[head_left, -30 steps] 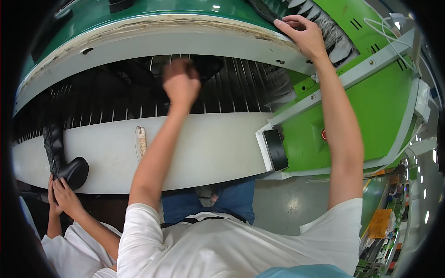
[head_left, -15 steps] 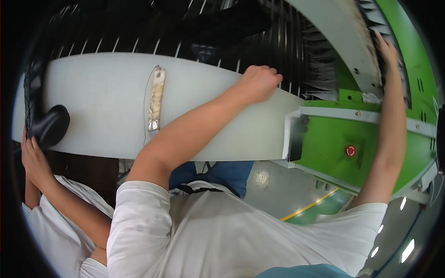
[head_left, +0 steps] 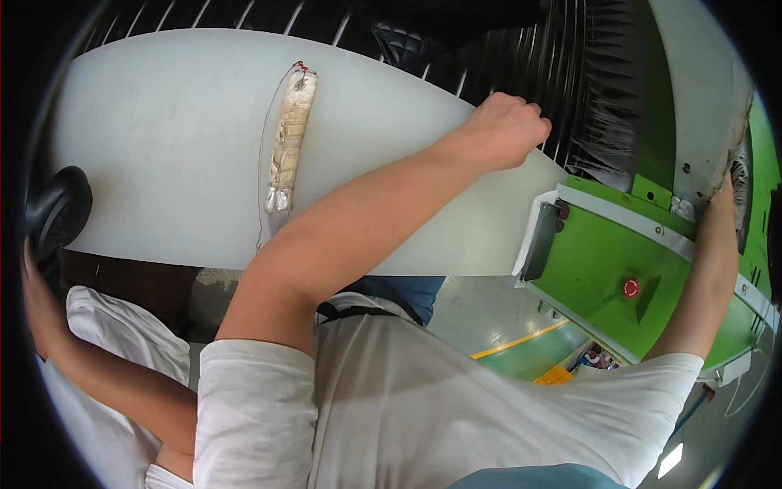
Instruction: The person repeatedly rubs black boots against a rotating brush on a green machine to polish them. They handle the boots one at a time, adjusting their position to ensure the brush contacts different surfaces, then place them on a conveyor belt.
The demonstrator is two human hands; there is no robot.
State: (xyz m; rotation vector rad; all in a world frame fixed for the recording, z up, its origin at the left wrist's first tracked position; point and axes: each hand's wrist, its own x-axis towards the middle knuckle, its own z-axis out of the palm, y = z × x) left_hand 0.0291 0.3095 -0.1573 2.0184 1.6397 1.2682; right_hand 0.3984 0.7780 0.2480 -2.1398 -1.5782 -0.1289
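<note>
My left hand (head_left: 507, 130) rests with curled fingers at the far edge of a white tabletop (head_left: 171, 147), beside dark rollers (head_left: 554, 90). Whatever may be inside its fingers is hidden. My right arm reaches up along a green machine, and my right hand (head_left: 720, 194) is at the lower edge of a pale curved panel (head_left: 709, 98); its fingers do not show. On the tabletop, left of my left forearm, lies a narrow bar (head_left: 290, 138) wrapped in tan and silvery tape, with a thin wire along its side and a red tie at its far end.
A co-worker's hand (head_left: 39, 301) is at the left rim by a rounded black object (head_left: 69, 208). Black quilted material (head_left: 403, 42) lies over the rollers. The green machine housing (head_left: 590, 261) carries a red push button (head_left: 630, 288). A dark strip curtain (head_left: 611, 106) hangs beyond.
The view has shifted, so the tabletop sits higher. My right hand's fingers, visible before beside the panel, are now out of sight. My left hand stays curled at the table's far edge.
</note>
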